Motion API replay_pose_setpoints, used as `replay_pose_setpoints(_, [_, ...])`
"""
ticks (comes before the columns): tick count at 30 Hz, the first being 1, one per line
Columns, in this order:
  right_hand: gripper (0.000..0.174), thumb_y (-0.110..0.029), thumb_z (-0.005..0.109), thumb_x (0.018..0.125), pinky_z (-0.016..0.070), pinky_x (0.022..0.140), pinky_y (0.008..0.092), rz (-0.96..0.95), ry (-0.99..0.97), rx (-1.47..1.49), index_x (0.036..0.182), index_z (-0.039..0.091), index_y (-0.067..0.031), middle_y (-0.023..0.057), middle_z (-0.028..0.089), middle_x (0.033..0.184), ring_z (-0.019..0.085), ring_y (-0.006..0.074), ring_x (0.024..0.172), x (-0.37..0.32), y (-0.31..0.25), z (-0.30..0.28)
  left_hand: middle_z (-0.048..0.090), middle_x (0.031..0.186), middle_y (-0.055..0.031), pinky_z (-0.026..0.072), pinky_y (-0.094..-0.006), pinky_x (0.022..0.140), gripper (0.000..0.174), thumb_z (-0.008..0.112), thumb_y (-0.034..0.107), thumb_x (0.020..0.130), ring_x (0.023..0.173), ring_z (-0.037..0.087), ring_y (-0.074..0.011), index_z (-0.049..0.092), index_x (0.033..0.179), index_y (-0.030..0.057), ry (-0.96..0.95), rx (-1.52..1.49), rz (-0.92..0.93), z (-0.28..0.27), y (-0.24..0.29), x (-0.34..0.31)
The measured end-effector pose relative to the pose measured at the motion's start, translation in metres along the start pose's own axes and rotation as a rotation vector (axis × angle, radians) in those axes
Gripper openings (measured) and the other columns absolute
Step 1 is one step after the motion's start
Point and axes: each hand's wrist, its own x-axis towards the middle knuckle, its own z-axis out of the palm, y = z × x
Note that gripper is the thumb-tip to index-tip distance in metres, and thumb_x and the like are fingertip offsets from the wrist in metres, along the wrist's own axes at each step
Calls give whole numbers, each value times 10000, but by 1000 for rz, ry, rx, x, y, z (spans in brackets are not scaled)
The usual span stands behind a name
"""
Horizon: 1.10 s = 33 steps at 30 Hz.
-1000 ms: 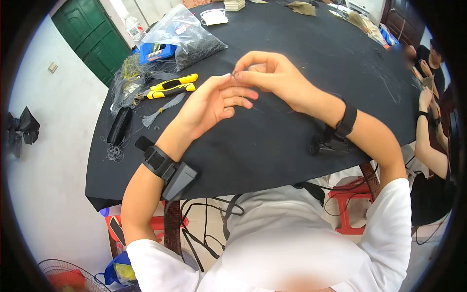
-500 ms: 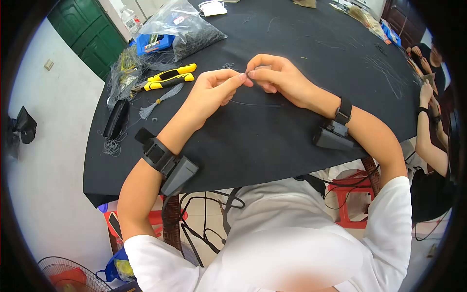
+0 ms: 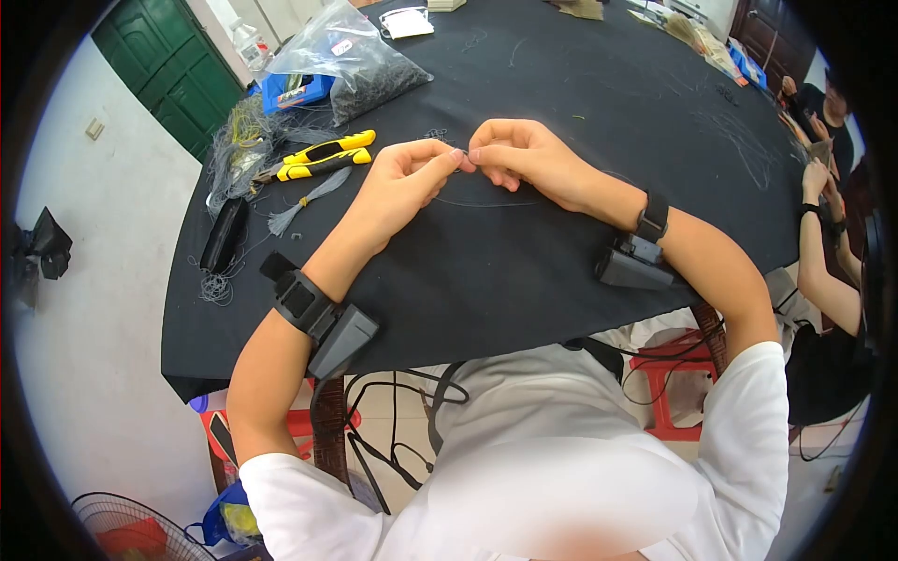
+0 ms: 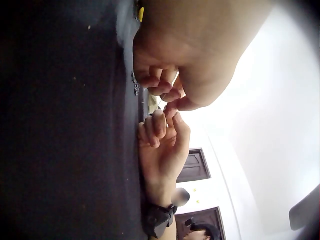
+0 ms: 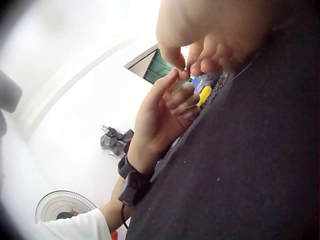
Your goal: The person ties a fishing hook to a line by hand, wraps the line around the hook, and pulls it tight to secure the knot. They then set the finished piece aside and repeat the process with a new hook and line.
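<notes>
My left hand (image 3: 398,187) and right hand (image 3: 547,170) meet fingertip to fingertip above the black tablecloth. Thumb and forefinger of each pinch a thin grey line, and a tiny dark piece shows between the fingertips in the right wrist view. What this piece is I cannot tell. A length of the line (image 3: 491,203) trails below the hands. In the left wrist view the right hand (image 4: 162,150) has its other fingers curled. Just beyond the left hand lies a small pile of dark bits (image 3: 438,135).
Left of the hands lie yellow-black pliers (image 3: 327,166), a tied bundle of grey line (image 3: 309,203) and a black pouch (image 3: 224,236). Behind them are a line tangle (image 3: 229,154), a blue box (image 3: 290,92) and a clear bag of dark pieces (image 3: 379,86). Other people sit at the right.
The left hand has turned from spread fingers to a thumb-and-forefinger pinch with the others curled. Both hands have since come slightly lower in the head view, fingertips still together.
</notes>
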Motion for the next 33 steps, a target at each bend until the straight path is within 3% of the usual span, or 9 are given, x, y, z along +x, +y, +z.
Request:
replay_pose_setpoints(5, [109,-157,525,834,304,492,182,26,53,117,810,546,-54,-25,475,598,393,39,514,-1,-2,0,408,538,71,241,-204,471,293,551,275,842,522,329,-18,653,740,20,99,250,75,-6,8,0])
replay_pose_setpoints(6, [106,-156,522,834,303,492,183,28,51,137,802,541,-57,-25,472,597,389,39,514,0,-1,-1,392,505,71,239,-219,463,349,553,307,835,509,330,-22,645,676,11,164,306,182,-14,-3,7])
replay_pose_setpoints(9, [104,-155,511,834,300,492,185,36,42,161,786,529,-64,-23,465,594,383,42,513,1,1,-2,366,469,64,232,-236,440,363,546,307,831,472,313,-26,641,657,3,247,449,82,-41,6,6])
replay_pose_setpoints(12, [106,-159,512,828,313,496,180,40,29,129,779,534,-68,-19,479,600,396,43,515,2,1,-3,411,421,-4,337,-236,470,316,614,294,746,447,445,-87,635,626,2,209,852,-149,-60,22,-3])
replay_pose_setpoints(15, [109,-167,533,811,337,500,172,32,19,117,765,556,-71,-15,509,613,419,40,519,2,2,-3,467,501,-1,320,-234,455,239,650,242,738,462,399,-73,635,678,11,-35,932,-302,-71,22,-10])
replay_pose_setpoints(18, [110,-169,538,809,338,499,172,27,10,99,763,556,-72,-15,509,611,422,39,520,2,2,-3,529,581,-14,354,-244,488,146,661,159,710,505,432,-90,643,733,16,35,970,110,-65,20,-12])
replay_pose_setpoints(21, [104,-159,536,814,334,494,171,18,-7,82,774,546,-64,-15,501,610,421,38,519,2,1,-1,589,640,-19,396,-276,507,179,655,204,681,552,513,-119,659,785,58,100,856,200,-45,22,-3])
replay_pose_setpoints(28, [102,-146,533,820,325,496,167,21,-76,4,786,526,-50,-18,486,606,421,37,524,0,-2,1,606,625,-32,403,-247,508,214,663,226,693,525,499,-102,673,796,39,105,809,48,-34,-6,10])
replay_pose_setpoints(33, [105,-145,537,819,325,495,168,18,-75,-7,787,526,-46,-18,485,604,425,36,525,-1,-2,1,594,624,-8,352,-189,473,160,661,136,720,512,462,-35,660,812,5,45,732,53,-30,-5,11])
